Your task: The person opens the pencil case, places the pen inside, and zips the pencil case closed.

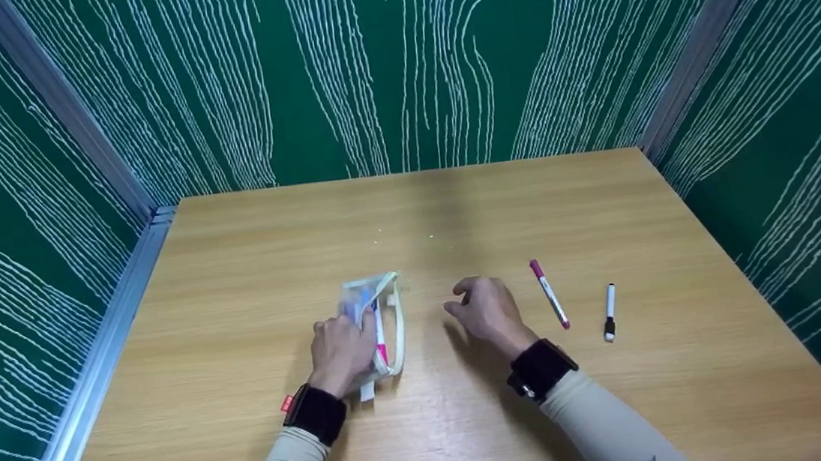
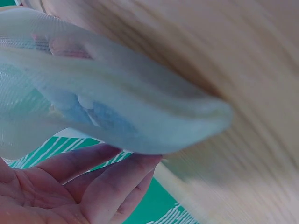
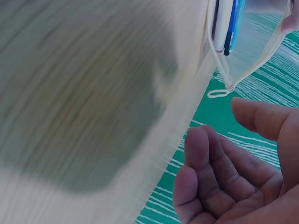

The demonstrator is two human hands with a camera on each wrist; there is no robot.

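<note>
My left hand (image 1: 339,350) grips a translucent, pale-edged zip pouch (image 1: 400,337), thumb by its open mouth. Inside the pouch show a white marker with a pink end (image 1: 382,352) and something blue. From the left wrist, the pouch (image 2: 154,121) looks blurred, with the left fingers (image 2: 121,182) against its side. The right wrist view shows a blue pen (image 3: 237,28) beside a white one in the mouth, and a zip-pull loop (image 3: 218,94). To the right of the pouch, my right hand (image 1: 492,313) hovers over the table with loosely curled fingers, holding nothing.
On the wooden table (image 1: 234,277), right of the right hand, lie a marker with a magenta cap (image 1: 551,296) and a shorter white marker with a black cap (image 1: 610,313). Green walls with white streaks (image 1: 380,75) stand around the table's back and sides.
</note>
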